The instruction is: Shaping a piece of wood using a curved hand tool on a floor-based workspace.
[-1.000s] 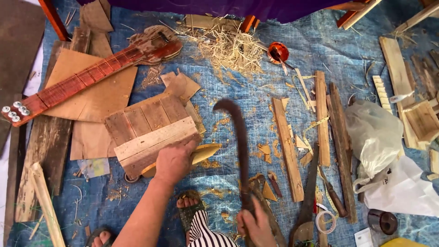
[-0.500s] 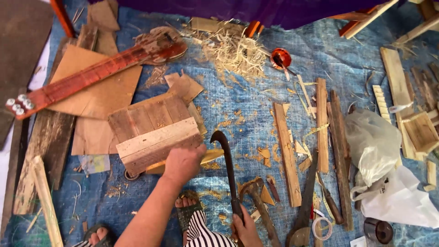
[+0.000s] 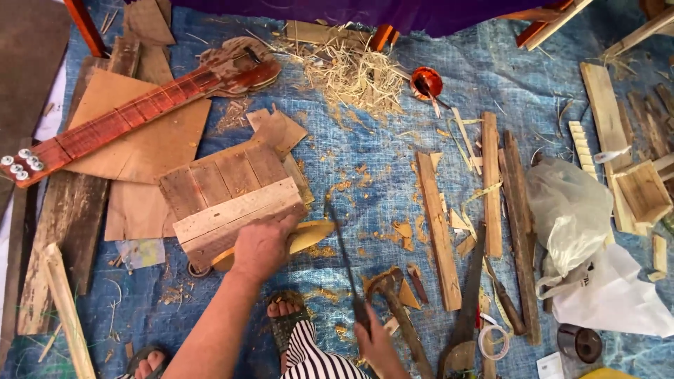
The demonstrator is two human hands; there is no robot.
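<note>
My left hand (image 3: 263,245) presses down on a pale yellow piece of wood (image 3: 309,235) that lies against the front edge of a block of nailed planks (image 3: 228,193). My right hand (image 3: 375,340) grips the handle of a long dark blade (image 3: 340,249), seen edge-on, with its tip close above the right end of the yellow piece. My sandalled foot (image 3: 284,319) rests on the blue tarp (image 3: 365,161) just below the left hand.
A red instrument neck with tuning pegs (image 3: 133,116) lies at the upper left over plywood sheets. Wood shavings (image 3: 354,70) and a small red cup (image 3: 426,82) are at the top. Long slats (image 3: 439,228), a hammer (image 3: 397,309), a saw (image 3: 467,316) and a plastic bag (image 3: 569,214) lie on the right.
The blade has swung down from raised and broadside to low and edge-on, with its tip near the yellow piece. My left hand has stayed on the wood.
</note>
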